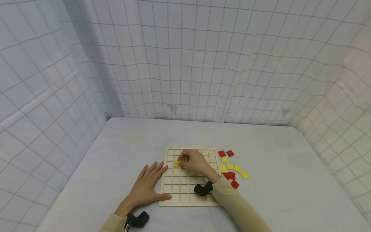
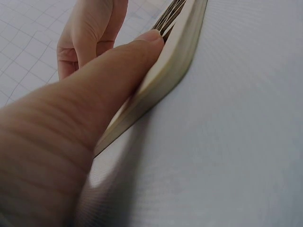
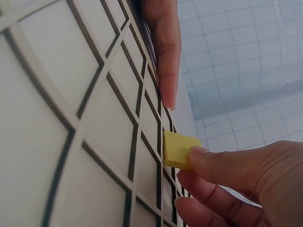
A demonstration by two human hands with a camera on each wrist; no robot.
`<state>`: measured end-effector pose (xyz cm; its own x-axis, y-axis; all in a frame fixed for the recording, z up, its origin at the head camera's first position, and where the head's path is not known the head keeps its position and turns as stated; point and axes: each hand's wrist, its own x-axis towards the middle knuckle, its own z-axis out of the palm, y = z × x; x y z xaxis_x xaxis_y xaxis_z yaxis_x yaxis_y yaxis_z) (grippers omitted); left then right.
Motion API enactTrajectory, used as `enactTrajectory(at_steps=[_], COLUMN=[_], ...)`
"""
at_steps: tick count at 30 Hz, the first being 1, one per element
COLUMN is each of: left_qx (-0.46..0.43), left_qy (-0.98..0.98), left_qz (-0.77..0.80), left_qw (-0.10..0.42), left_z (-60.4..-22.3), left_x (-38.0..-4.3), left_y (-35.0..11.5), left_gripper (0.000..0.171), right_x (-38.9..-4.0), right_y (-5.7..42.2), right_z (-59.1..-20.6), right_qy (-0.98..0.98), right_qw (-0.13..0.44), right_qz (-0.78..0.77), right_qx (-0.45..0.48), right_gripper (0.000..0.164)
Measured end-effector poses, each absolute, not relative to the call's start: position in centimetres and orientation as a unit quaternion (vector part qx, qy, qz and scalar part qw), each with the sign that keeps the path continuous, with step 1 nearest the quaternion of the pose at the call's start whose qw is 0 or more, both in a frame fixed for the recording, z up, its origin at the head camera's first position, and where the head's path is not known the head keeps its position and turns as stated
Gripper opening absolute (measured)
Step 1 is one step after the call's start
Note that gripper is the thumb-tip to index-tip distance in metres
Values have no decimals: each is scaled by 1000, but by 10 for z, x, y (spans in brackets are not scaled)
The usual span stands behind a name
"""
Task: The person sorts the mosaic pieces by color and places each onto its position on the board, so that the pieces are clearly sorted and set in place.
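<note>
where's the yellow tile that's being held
In the head view, the yellow tile is at the upper left part of the grid board, in the grip of the right hand, right of the left hand.

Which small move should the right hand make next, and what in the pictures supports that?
Probably, the right hand should lower the yellow tile flat into the gridded board. It pinches the tile, which sticks up from the grid rather than lying flat, while the left hand rests at the board's edge, perhaps steadying it.
</note>
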<state>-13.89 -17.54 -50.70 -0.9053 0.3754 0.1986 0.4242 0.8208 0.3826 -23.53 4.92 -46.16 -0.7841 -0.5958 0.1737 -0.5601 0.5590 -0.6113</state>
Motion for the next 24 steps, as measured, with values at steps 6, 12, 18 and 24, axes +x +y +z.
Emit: enactTrajectory(at_steps=[6,12,18,24], left_qx=[-207,-207,-210,-210], left_qy=[-952,-953,-950,-950], left_qz=[-218,-216,-221,-222], left_qw=[52,55,64,65], left_z=[-506,-506,-508,-508], left_x=[-138,-138,-138,-138], left_y=[-175,-176,-177,-176], left_gripper=[105,105,104,104], right_x=[-235,-233,-232,-233], right_y=[46,44,42,42], right_z=[-462,-461,-462,-463], right_qy=[887,891,901,903], right_qw=[40,41,41,31], right_qz=[-335,-328,-317,-317], right_qx=[-316,-311,-292,-288], right_gripper=[3,4,4,7])
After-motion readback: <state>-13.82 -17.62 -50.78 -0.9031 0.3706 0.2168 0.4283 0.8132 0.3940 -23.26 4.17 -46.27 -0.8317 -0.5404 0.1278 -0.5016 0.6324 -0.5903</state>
